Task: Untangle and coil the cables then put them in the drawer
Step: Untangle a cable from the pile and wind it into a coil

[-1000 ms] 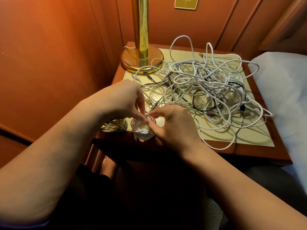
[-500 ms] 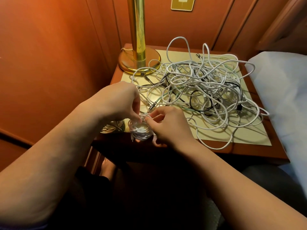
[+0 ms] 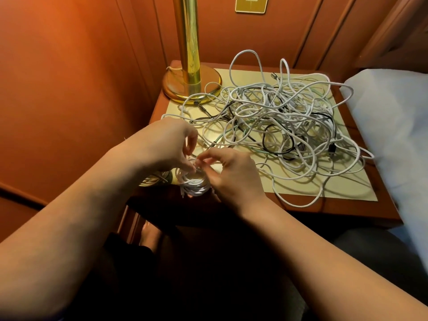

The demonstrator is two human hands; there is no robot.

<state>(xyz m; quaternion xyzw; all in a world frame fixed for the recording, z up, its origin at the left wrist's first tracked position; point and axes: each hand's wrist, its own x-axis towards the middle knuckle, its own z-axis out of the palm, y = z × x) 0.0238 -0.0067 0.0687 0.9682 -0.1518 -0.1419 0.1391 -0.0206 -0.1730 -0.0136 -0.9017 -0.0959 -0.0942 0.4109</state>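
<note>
A small coil of white cable sits at the front left corner of the nightstand. My left hand pinches its top strands from the left. From the right, my right hand pinches the same coil with thumb and forefinger. Behind them a big tangle of white and black cables covers the pale mat. Another coiled cable lies partly hidden under my left wrist. No drawer shows in the view.
A brass lamp stands at the back left of the nightstand. Wood-panelled walls close in on the left and behind. A white pillow lies to the right. My dark-clothed lap fills the foreground below the table edge.
Both hands stayed on the small coil. The fingers shifted a little on its top strands. The tangle has not moved.
</note>
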